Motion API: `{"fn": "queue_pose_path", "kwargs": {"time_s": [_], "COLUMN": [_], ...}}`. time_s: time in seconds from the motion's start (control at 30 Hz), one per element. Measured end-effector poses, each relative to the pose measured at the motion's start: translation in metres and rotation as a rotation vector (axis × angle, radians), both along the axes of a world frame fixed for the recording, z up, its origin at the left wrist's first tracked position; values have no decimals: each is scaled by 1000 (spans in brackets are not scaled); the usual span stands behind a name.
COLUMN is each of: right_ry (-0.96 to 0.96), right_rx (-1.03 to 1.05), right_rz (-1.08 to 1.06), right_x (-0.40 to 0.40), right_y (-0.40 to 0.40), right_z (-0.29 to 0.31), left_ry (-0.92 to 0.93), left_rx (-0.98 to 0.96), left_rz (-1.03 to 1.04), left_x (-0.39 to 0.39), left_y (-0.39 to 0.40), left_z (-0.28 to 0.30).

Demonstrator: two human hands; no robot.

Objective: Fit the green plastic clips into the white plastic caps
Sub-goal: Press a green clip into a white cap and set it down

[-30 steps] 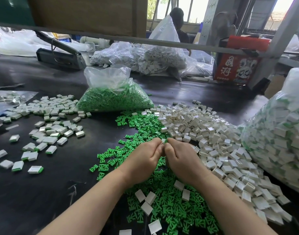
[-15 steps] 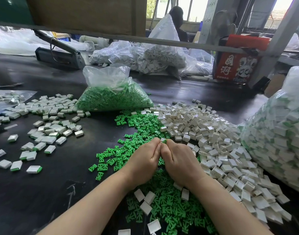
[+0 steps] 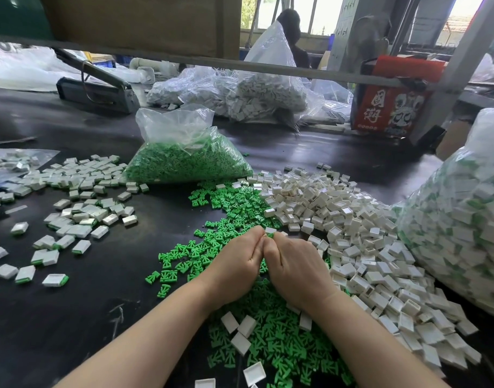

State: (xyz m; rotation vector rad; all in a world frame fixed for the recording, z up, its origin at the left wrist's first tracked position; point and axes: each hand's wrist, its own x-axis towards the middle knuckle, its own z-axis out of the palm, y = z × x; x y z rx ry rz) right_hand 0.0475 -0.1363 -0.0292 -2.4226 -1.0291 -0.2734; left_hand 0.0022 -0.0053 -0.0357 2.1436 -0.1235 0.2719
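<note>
My left hand (image 3: pixel 236 263) and my right hand (image 3: pixel 295 264) meet knuckle to knuckle over the middle of the dark table. Between their fingertips they pinch one small white cap with a green clip (image 3: pixel 270 233) showing at its end; most of the piece is hidden by my fingers. Loose green clips (image 3: pixel 232 211) lie spread under and around my hands. A big heap of empty white caps (image 3: pixel 346 219) lies just to the right. Fitted caps with green ends (image 3: pixel 80 217) are scattered on the left.
A clear bag of green clips (image 3: pixel 184 158) stands behind the piles. A large bag of fitted pieces (image 3: pixel 464 219) bulges at the right edge. Bags of white parts (image 3: pixel 257 93), a heat sealer (image 3: pixel 97 88) and a red box (image 3: pixel 391 107) line the back. A person sits beyond.
My hands have stayed pressed together on the same piece, shifting slightly left and toward me. The piles have not moved.
</note>
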Motion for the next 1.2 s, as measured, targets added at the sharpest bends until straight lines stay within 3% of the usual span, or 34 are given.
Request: {"fn": "queue_pose_path", "kwargs": {"time_s": [0.4, 0.8, 1.2], "right_ry": [-30, -25, -22], "right_rx": [-45, 0, -122], "right_rz": [15, 5, 17], "right_x": [0, -2, 1], "right_y": [-3, -5, -1], "right_z": [2, 8, 3], "left_ry": [25, 38, 27], "left_rx": [93, -216, 121], "left_rz": [-30, -16, 1], "left_x": [-2, -2, 4], "left_y": [4, 4, 6], "left_z": [3, 9, 0]}}
